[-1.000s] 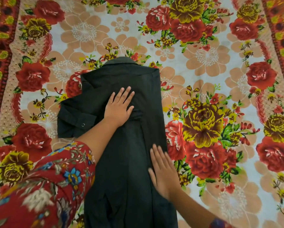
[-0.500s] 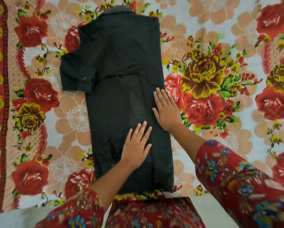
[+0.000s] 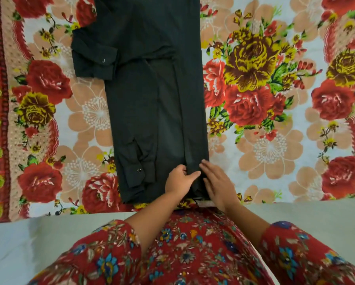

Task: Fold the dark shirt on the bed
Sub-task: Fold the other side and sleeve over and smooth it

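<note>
- The dark shirt (image 3: 151,99) lies as a long strip on the bed (image 3: 275,153), running from 12 to 6 o'clock.
- The left hand (image 3: 179,179) has its grip pinching the hem at 6 o'clock.
- The right hand (image 3: 218,182) lies flat on the hem at the left hand's 3 o'clock, grip released.

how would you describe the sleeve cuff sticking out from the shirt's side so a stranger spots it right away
On the floral bedsheet lies a long folded dark shirt. Toward its far end the cuff juts left onto the sheet, a metal snap on it. The other cuff, also with a snap, lies wholly on the shirt near the close end.
</note>
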